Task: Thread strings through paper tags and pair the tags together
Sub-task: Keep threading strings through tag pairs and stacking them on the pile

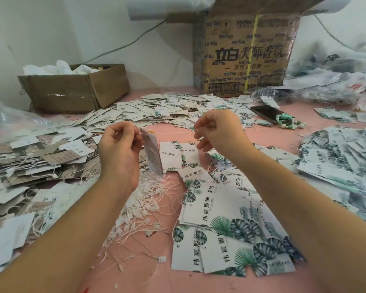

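My left hand (118, 149) pinches the top of a white paper tag (153, 154), which hangs edge-on above the pink table. A thin white string (169, 134) runs from the tag's top toward my right hand (217, 132), whose fingertips pinch its other end. Below my hands lies a tangle of loose white strings with plastic ends (148, 210). White tags printed with green leaves (226, 235) lie spread under my right forearm.
More tag heaps lie at the left (30, 163), at the back (156, 111) and at the right (338, 157). A low cardboard box (76, 89), a tall printed carton (245, 51), a dark phone (266, 113), a green bead bracelet (290, 122) and plastic bags (336, 81) stand behind.
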### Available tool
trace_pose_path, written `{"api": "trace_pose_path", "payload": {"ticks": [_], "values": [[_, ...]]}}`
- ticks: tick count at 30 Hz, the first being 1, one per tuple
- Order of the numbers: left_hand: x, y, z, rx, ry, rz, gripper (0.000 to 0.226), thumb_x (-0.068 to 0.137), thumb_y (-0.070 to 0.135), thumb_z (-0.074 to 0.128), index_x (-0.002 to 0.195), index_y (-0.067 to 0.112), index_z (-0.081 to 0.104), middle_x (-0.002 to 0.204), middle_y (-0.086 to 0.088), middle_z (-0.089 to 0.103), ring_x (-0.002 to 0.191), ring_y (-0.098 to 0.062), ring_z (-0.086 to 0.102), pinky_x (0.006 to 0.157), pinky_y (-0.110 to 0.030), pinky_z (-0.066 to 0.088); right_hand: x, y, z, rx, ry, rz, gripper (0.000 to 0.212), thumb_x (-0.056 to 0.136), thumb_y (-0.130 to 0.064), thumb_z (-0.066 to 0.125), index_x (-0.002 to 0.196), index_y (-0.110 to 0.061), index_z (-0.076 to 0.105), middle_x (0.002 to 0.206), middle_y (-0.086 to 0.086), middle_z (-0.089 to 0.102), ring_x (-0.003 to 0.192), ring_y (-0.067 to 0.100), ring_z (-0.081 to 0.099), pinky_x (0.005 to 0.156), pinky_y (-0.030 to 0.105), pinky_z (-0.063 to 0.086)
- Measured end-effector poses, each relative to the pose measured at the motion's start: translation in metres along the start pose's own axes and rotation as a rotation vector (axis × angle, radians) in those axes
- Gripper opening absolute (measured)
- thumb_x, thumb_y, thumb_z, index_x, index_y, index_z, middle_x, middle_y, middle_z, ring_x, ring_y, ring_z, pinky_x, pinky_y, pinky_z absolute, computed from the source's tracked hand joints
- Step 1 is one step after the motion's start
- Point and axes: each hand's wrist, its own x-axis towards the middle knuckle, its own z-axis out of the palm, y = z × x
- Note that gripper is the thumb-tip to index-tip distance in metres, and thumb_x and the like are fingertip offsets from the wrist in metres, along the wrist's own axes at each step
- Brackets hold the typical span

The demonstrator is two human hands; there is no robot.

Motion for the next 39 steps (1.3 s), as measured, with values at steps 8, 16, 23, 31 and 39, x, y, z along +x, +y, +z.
{"api": "trace_pose_path", "payload": {"ticks": [8, 16, 23, 31, 39], "values": [[0.003, 0.003, -0.005, -0.001, 0.056, 0.019, 0.015, 0.088, -0.002, 0.056, 0.088, 0.01, 0.065, 0.077, 0.001, 0.065, 0.069, -0.006, 0.063, 0.069, -0.015, 0.051, 0.004, 0.0, -0.019, 0.229, 0.008, -0.046, 0.013, 0.086, 0.0, 0.059, 0.076, -0.006, 0.065, 0.059, 0.004, 0.062, 0.046, 0.008, 0.059, 0.05, 0.02, 0.053], [-0.004, 0.003, -0.002, 0.187, -0.169, 0.117, 0.018, 0.084, 0.002, 0.06, 0.093, 0.016, 0.067, 0.072, 0.007, 0.072, 0.069, -0.003, 0.065, 0.068, -0.014, 0.051, 0.001, -0.016, -0.019, 0.51, 0.027, -0.141, 0.01, 0.088, 0.006, 0.054, 0.085, -0.002, 0.058, 0.065, 0.01, 0.066, 0.055, 0.017, 0.064, 0.058, 0.029, 0.057], [-0.017, 0.0, 0.008, 0.309, -0.345, 0.159, 0.016, 0.07, 0.023, 0.065, 0.084, 0.016, 0.066, 0.067, 0.005, 0.071, 0.062, -0.004, 0.062, 0.059, -0.017, 0.049, -0.007, -0.029, -0.011, 0.378, -0.143, -0.213, 0.012, 0.085, -0.001, 0.06, 0.074, -0.006, 0.059, 0.052, 0.001, 0.063, 0.043, 0.013, 0.058, 0.043, 0.023, 0.051], [-0.021, 0.001, 0.01, 0.376, -0.405, 0.207, 0.01, 0.07, 0.026, 0.066, 0.078, 0.02, 0.066, 0.064, 0.008, 0.068, 0.058, -0.005, 0.058, 0.057, -0.017, 0.047, -0.009, -0.028, 0.002, 0.2, -0.212, -0.292, 0.016, 0.081, -0.004, 0.066, 0.069, -0.013, 0.062, 0.054, -0.004, 0.058, 0.047, 0.006, 0.056, 0.048, 0.021, 0.051], [-0.021, 0.002, 0.009, 0.44, -0.407, 0.24, 0.009, 0.076, 0.014, 0.07, 0.082, 0.022, 0.068, 0.069, 0.009, 0.071, 0.067, -0.003, 0.064, 0.06, -0.013, 0.047, -0.009, -0.026, 0.004, 0.197, -0.201, -0.283, 0.016, 0.082, -0.004, 0.065, 0.069, -0.013, 0.063, 0.048, -0.009, 0.058, 0.046, 0.005, 0.055, 0.048, 0.02, 0.05]]}}
